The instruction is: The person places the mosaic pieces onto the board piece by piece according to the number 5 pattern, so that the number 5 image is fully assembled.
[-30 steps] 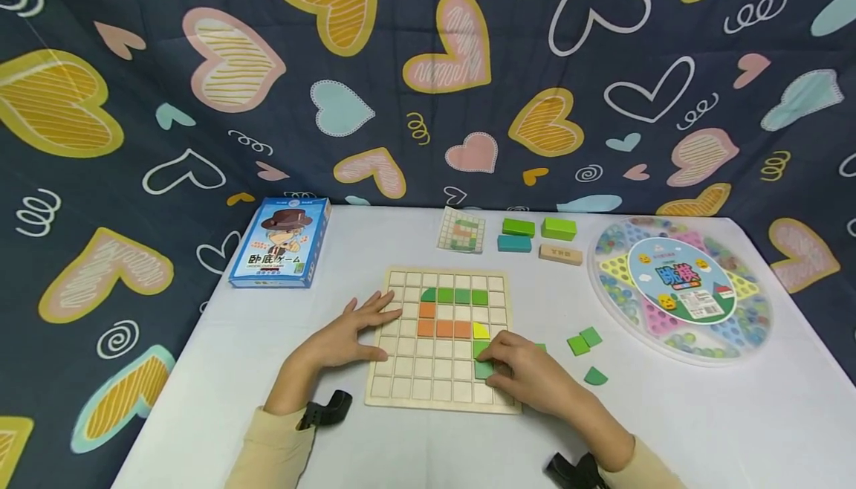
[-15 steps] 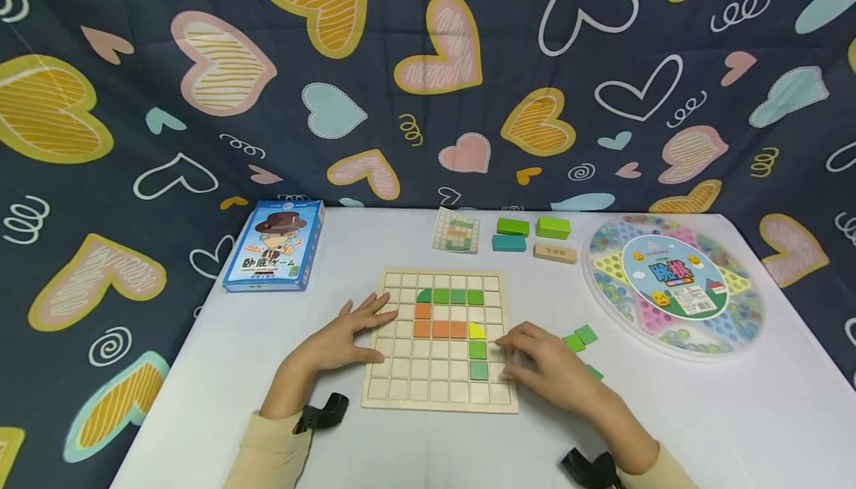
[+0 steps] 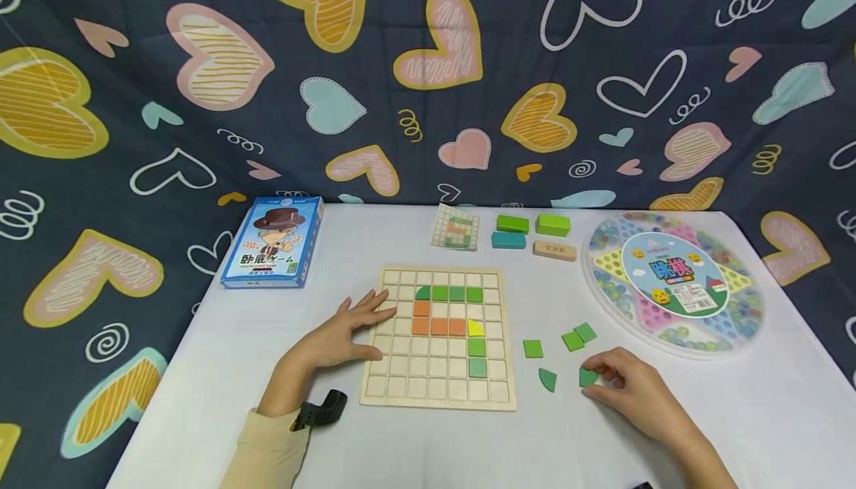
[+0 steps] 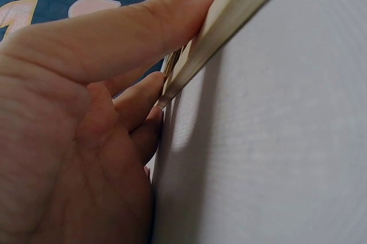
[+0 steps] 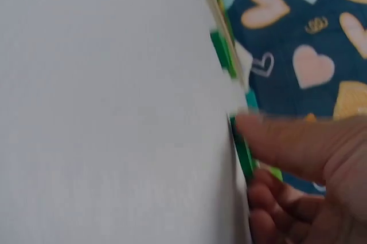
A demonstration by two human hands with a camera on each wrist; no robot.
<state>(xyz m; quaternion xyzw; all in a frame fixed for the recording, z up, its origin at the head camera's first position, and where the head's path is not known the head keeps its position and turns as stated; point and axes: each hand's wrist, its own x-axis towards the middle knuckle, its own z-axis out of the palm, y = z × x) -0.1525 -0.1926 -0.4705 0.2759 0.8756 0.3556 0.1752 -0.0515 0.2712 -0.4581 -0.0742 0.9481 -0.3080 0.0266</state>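
A wooden grid board (image 3: 428, 377) lies on the table, bearing green, orange and yellow tiles. My left hand (image 3: 337, 337) rests with spread fingers on its left edge; in the left wrist view the thumb (image 4: 143, 35) lies against the board's rim (image 4: 229, 26). To the right of the board, my right hand (image 3: 635, 389) pinches a dark green quarter-round tile (image 3: 588, 377) between thumb and fingers at the table surface. That tile (image 5: 243, 151) appears edge-on beside the thumb in the right wrist view. Nearby lie another quarter-round tile (image 3: 548, 380) and green square tiles (image 3: 533, 348), (image 3: 573, 340).
Behind the board are a small pattern card (image 3: 456, 227), green blocks (image 3: 553, 225), a teal block (image 3: 509, 240) and a wooden block (image 3: 554, 250). A blue game box (image 3: 270, 244) stands at back left, a round marble game (image 3: 675, 277) at right. A heart-patterned cloth (image 3: 428, 102) hangs behind.
My right hand has left the tiles at the board's right side and moved right to the quarter-round tile. Loose green tiles it covered now show. The left hand stays on the board.
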